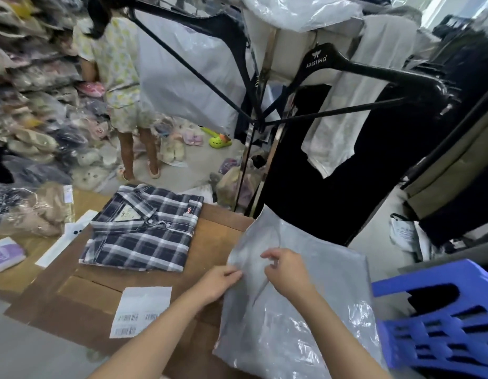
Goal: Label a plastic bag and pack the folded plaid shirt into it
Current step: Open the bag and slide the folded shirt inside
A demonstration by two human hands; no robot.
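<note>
A folded plaid shirt (144,231), navy with white checks, lies flat on brown cardboard (81,294), collar towards the far side. To its right lies a grey plastic bag (305,305), spread across the cardboard's right edge. My left hand (219,283) pinches the bag's left edge. My right hand (285,272) rests on the bag's middle, fingers pinching the film. A white label sheet with barcodes (140,310) lies on the cardboard in front of the shirt, left of my left forearm.
A blue plastic stool (439,326) stands at the right. Black hangers (346,67) and hanging clothes crowd the space above the bag. Bagged goods (27,212) pile at the left, with a white strip (65,239) beside the shirt. A person (122,86) stands further back.
</note>
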